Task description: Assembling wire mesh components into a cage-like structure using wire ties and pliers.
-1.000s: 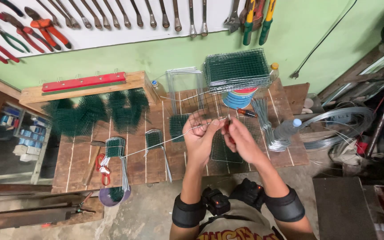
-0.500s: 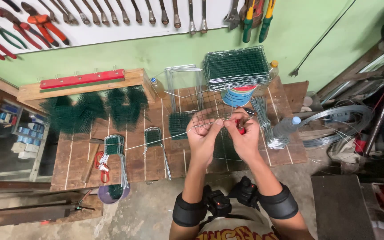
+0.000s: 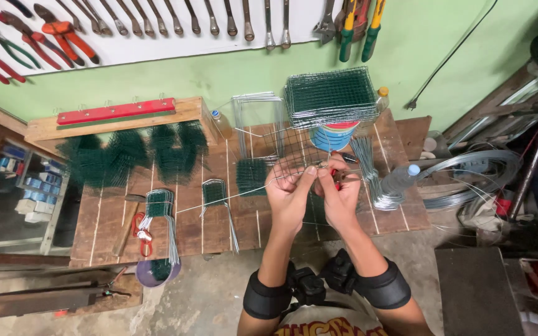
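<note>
Head view: both my hands pinch a green wire mesh piece [image 3: 294,155] above the tabletop's [image 3: 188,233] near edge, left hand [image 3: 289,198] and right hand [image 3: 339,198] touching, a long thin wire [image 3: 219,199] trailing left. Toward the far right corner, stacked mesh panels [image 3: 331,96] sit atop a blue tub [image 3: 334,135]. At the near left edge, a purple bowl [image 3: 157,272] holds mesh pieces. Tools [image 3: 63,34] hang on the green wall.

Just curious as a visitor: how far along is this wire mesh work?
Done, it seems: a stack of mesh panels sits at the back, and small framed mesh pieces lie on the bench. In hand: the left hand and right hand work a wire onto a mesh piece. Left: bare wire frames and cut wires wait unused.
</note>
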